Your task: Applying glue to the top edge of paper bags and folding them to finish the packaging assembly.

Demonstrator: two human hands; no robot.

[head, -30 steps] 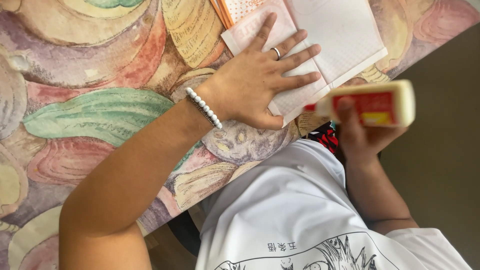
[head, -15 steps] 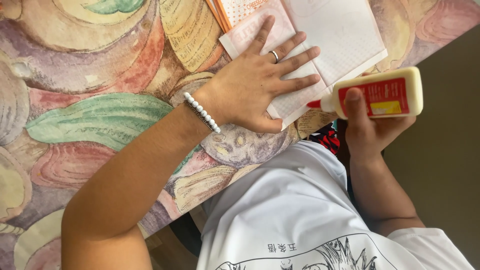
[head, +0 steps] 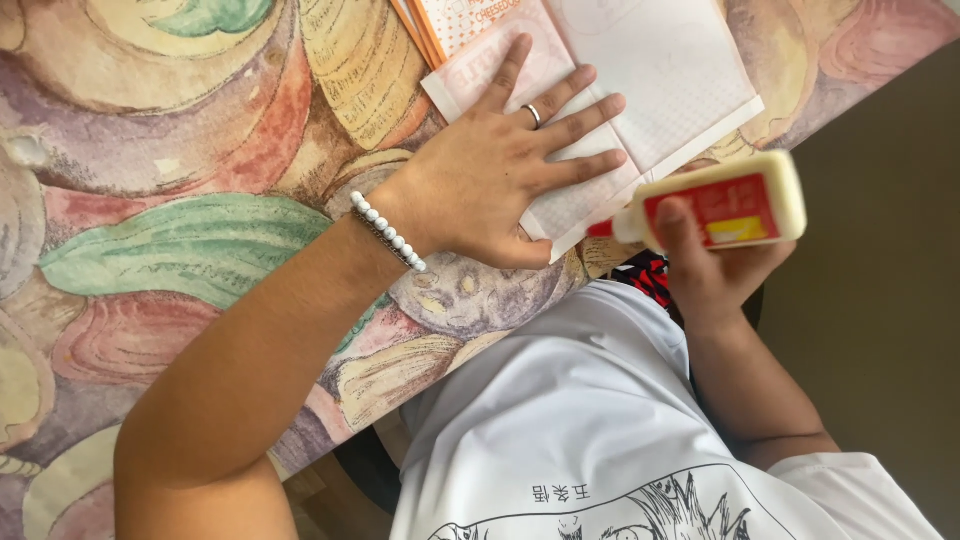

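Note:
My left hand point(head: 505, 165) lies flat, fingers spread, on a white flattened paper packet point(head: 660, 70) at the table's edge. It wears a ring and a white bead bracelet point(head: 388, 232). My right hand point(head: 715, 270) grips a cream glue bottle point(head: 725, 203) with a red label. The bottle lies sideways just off the table edge, its red tip pointing at the packet's near corner.
The table point(head: 180, 200) is covered with a cloth painted in green, red and yellow shapes. An orange-and-white printed sheet point(head: 455, 20) pokes out under the packet at the top. My white printed shirt point(head: 590, 430) fills the bottom; dark floor lies to the right.
The glue bottle has shifted a little to the right and tilted, its tip staying near the packet's corner. My left hand has stayed pressed on the packet.

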